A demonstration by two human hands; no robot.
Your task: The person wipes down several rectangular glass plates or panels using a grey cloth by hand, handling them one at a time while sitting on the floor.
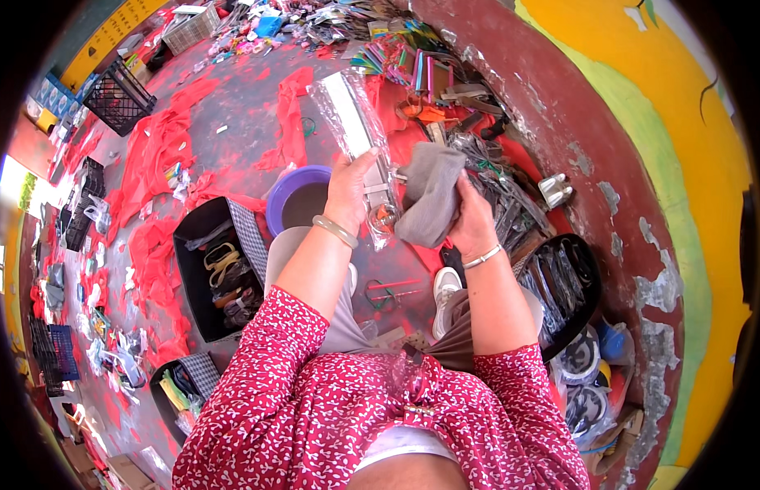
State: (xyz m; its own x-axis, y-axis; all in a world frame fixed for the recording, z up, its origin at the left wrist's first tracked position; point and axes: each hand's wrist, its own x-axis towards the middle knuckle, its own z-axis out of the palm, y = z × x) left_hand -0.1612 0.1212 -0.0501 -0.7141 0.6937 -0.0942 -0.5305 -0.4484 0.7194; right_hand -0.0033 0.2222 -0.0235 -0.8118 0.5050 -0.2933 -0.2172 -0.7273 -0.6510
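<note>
My left hand (pixel 347 192) is closed around a long clear plastic sleeve (pixel 347 106) with a pale strip inside. Near its lower end shows a metal piece like a buckle, so it looks like a packaged belt. In my right hand (pixel 476 220) is a bunched grey cloth (pixel 429 196), gripped at its right side. The cloth sits close beside the sleeve's lower end; whether they touch I cannot tell. Both hands are held out in front of me, above the floor.
A purple basin (pixel 275 204) stands left of my knees, beside a black box (pixel 202 304) of assorted items. Plastic-wrapped straps pile (pixel 511 204) along the red wall (pixel 592 122). A black bin (pixel 591 298) sits by my right leg. Green-handled scissors (pixel 378 300) lie between my feet.
</note>
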